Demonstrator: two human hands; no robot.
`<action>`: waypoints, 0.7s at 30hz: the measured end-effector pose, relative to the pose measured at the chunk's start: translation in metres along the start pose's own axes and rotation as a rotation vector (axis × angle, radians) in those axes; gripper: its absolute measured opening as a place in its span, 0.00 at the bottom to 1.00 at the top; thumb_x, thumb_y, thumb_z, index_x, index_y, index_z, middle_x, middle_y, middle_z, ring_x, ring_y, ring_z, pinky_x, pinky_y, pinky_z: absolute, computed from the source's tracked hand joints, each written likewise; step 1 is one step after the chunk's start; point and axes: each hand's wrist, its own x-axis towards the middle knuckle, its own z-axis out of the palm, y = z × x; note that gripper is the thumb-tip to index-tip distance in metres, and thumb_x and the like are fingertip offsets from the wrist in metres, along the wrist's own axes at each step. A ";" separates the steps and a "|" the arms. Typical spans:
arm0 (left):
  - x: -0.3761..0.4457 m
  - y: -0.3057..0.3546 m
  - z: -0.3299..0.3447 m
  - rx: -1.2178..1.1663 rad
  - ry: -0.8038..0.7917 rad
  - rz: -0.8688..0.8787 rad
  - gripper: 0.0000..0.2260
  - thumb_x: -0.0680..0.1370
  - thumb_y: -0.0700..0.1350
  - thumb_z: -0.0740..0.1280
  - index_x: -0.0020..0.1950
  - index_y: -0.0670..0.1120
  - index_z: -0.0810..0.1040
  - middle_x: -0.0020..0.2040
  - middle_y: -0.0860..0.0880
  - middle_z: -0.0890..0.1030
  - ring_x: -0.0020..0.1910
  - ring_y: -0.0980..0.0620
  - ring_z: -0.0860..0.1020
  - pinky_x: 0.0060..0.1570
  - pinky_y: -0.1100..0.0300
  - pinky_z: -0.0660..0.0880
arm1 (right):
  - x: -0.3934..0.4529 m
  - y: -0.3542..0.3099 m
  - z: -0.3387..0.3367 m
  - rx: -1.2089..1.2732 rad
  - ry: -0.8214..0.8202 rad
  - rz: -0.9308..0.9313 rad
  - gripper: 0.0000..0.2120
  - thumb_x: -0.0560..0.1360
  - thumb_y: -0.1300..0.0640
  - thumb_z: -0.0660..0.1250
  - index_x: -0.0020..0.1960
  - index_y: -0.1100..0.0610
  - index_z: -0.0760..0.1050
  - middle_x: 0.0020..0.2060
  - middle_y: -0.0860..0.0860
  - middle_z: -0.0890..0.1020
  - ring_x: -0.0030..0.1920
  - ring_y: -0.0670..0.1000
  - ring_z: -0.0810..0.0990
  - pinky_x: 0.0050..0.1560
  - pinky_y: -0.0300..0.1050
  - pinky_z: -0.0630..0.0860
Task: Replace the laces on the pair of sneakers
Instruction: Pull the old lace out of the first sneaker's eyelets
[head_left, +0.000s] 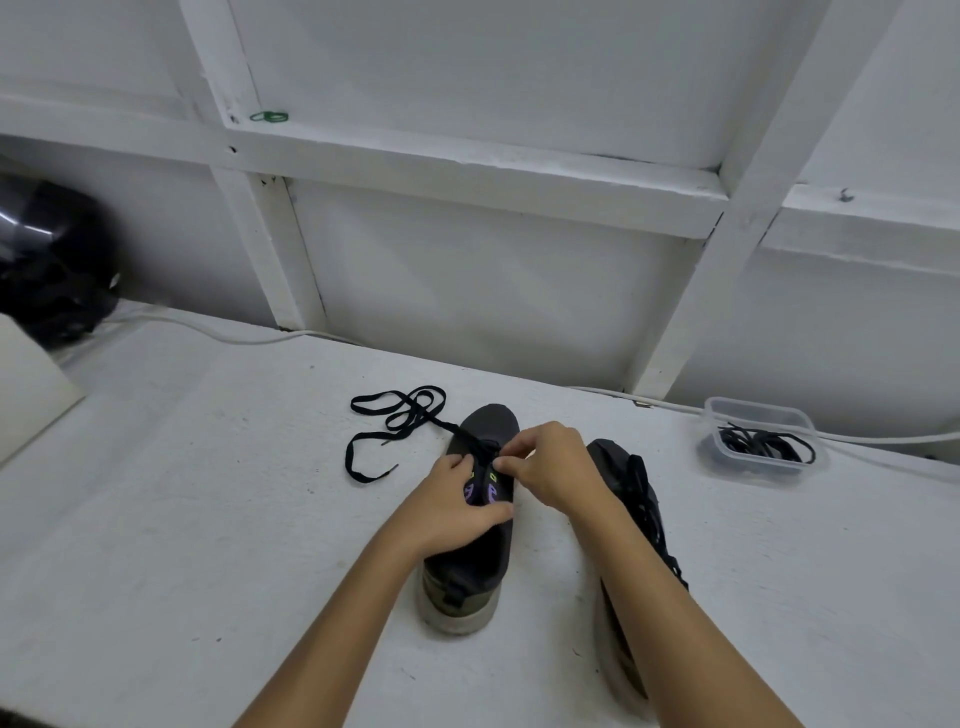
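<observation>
Head view: a white tabletop (182, 519) carries two dark sneakers, toes pointing toward the far edge. The left sneaker (480, 519) stands near the middle of the tabletop, its eyelet rows showing purple and green loops. The left hand (452, 512) rests on the tongue area, thumb against the right side of the collar, fingertips clenched on the black lace (395, 421) at the lower eyelets. The right hand (550, 467) is just beside it, thumb and forefinger pinching the same lace at the eyelet row. The free length of the lace runs from the toe toward the far edge and lies in loose loops on the tabletop, its two ends apart. The right sneaker (623, 478) lies just to the right, partly hidden by the right forearm, with a black lace in its eyelets. Near the far right corner, a clear plastic container (758, 441) holds more black laces. A white cable (208, 330) runs along the far edge.
</observation>
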 end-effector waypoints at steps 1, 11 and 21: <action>0.000 0.001 0.003 0.012 -0.005 -0.012 0.36 0.70 0.64 0.69 0.75 0.51 0.66 0.77 0.54 0.60 0.70 0.54 0.69 0.62 0.59 0.68 | 0.001 -0.001 0.001 -0.056 -0.003 -0.026 0.04 0.75 0.53 0.75 0.48 0.51 0.86 0.43 0.46 0.86 0.43 0.45 0.82 0.42 0.35 0.73; -0.004 0.007 0.016 0.008 0.071 0.003 0.41 0.73 0.60 0.67 0.81 0.50 0.55 0.80 0.56 0.52 0.74 0.52 0.65 0.70 0.53 0.68 | 0.001 -0.006 0.003 -0.333 -0.043 -0.227 0.04 0.79 0.57 0.66 0.47 0.57 0.77 0.45 0.51 0.78 0.44 0.53 0.77 0.42 0.42 0.70; -0.005 0.003 0.017 0.006 0.089 0.027 0.39 0.73 0.59 0.68 0.79 0.49 0.58 0.79 0.55 0.55 0.71 0.51 0.68 0.63 0.58 0.69 | -0.001 -0.015 0.003 -0.435 -0.042 -0.267 0.07 0.82 0.57 0.60 0.52 0.60 0.74 0.51 0.56 0.77 0.46 0.56 0.75 0.46 0.47 0.72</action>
